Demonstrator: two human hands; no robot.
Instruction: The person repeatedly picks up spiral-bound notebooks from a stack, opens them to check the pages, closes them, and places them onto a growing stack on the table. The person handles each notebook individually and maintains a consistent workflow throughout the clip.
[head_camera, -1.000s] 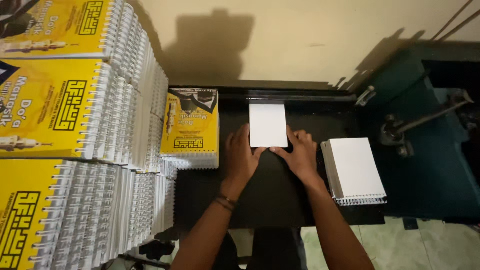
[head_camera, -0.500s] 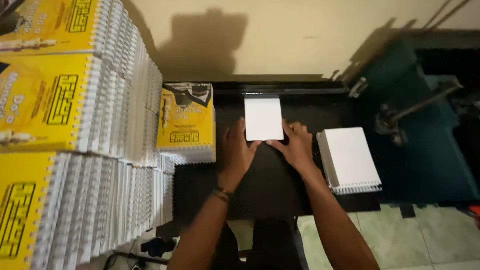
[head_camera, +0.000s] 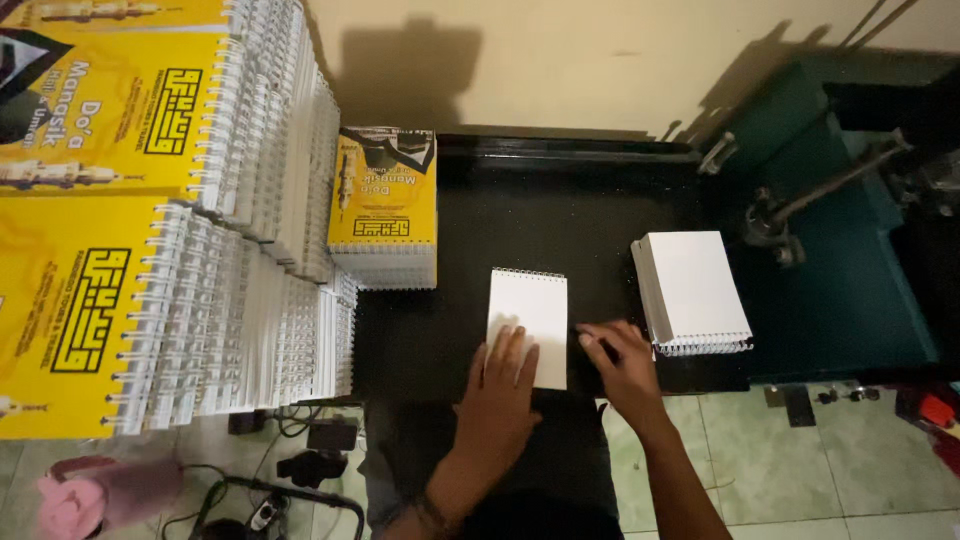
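White spiral notepad (head_camera: 530, 320) drawn nearer, left hand (head_camera: 503, 385) flat on it, right hand (head_camera: 622, 362) seemingly pinching its edge.

A small white spiral-bound notepad (head_camera: 528, 320) lies on the black worktable (head_camera: 560, 220). The thick white spiral-bound pad stack (head_camera: 692, 290) lies to its right, the yellow-covered booklet pile (head_camera: 385, 205) to its left.
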